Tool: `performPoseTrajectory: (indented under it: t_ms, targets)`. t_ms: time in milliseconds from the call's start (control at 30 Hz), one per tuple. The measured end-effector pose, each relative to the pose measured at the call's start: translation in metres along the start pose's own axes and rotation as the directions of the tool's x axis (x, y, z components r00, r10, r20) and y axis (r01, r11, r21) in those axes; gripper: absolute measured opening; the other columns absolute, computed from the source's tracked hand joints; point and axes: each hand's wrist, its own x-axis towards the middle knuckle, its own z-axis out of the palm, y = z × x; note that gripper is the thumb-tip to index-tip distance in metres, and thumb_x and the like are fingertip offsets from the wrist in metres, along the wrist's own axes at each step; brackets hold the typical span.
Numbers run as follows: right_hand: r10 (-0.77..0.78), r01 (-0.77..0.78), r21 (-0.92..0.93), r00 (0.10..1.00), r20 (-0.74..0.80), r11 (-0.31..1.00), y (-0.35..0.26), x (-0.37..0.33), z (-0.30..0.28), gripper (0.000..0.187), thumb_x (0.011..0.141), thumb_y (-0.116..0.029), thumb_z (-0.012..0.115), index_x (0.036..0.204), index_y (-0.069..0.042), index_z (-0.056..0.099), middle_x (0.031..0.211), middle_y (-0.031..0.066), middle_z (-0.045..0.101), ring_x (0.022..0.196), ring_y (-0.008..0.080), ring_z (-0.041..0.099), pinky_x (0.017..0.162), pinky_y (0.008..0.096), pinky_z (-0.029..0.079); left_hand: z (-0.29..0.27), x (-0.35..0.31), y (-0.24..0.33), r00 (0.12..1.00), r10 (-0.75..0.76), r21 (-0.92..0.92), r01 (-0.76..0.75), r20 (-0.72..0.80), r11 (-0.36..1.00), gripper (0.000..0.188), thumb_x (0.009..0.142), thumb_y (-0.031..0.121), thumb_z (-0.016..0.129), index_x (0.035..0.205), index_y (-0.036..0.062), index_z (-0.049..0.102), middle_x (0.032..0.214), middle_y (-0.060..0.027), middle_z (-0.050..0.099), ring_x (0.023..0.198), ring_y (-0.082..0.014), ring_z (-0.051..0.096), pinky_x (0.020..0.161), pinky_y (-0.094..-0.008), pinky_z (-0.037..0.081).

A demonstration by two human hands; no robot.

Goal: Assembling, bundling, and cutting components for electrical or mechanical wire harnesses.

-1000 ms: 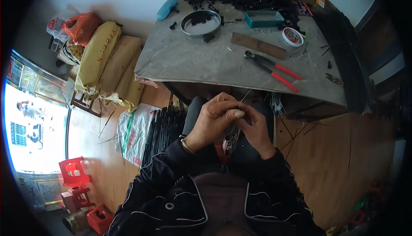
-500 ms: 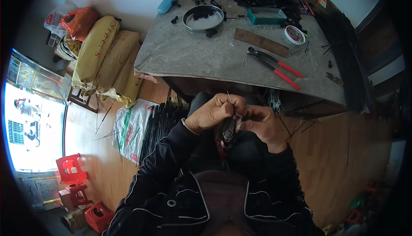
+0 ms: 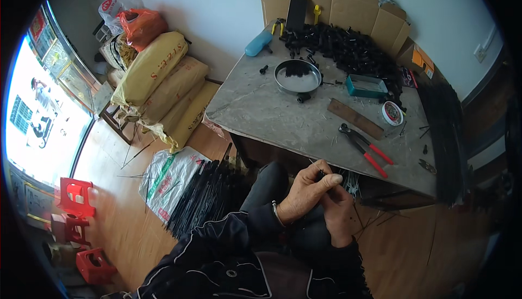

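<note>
Both my hands meet just in front of the table's near edge, above my lap. My left hand is closed, its thumb and fingers pinching a small black piece that mostly hides between them. Right beside and below it, my right hand has its fingers curled in against the left one. What those fingers hold is covered by the left hand. On the grey table, the nearest tool is a pair of red-handled end-cutting pliers.
A round metal dish, teal tray, rusty flat bar and tub of small parts stand on the table before a heap of black parts. Long black rods lie at left; stacked sacks stand beyond.
The view has tilted up, showing more of the table's back and wall. My hands have drawn closer together, and the dark tool seen below them is now out of sight.
</note>
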Motion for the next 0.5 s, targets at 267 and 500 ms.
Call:
performPoseTrajectory:
  t_ms: [267, 500]
  targets:
    - [0.02, -0.048, 0.176, 0.987, 0.161, 0.983, 0.012, 0.021, -0.013, 0.008, 0.087, 0.001, 0.065, 0.095, 0.004, 0.065, 0.089, 0.0082, 0.068, 0.081, 0.0136, 0.063, 0.076, 0.0263, 0.051, -0.078, 0.135, 0.031, 0.981, 0.195, 0.664, -0.141, -0.006, 0.734, 0.029, 0.096, 0.028, 0.055, 0.105, 0.0026, 0.064, 0.086, -0.0066, 0.059, 0.076, -0.012, 0.058, 0.07, -0.0258, 0.047]
    - [0.086, -0.147, 0.318, 0.977, 0.198, 0.937, 0.021, 0.037, -0.005, 0.004, 0.084, 0.004, 0.064, 0.088, 0.003, 0.061, 0.086, 0.0142, 0.066, 0.08, 0.0231, 0.066, 0.074, 0.0333, 0.054, -0.159, 0.268, 0.022, 0.958, 0.207, 0.98, -0.183, 0.197, -0.084, 0.02, 0.08, 0.016, 0.066, 0.098, 0.0085, 0.07, 0.102, -0.0123, 0.061, 0.097, -0.0316, 0.061, 0.085, -0.0417, 0.049]
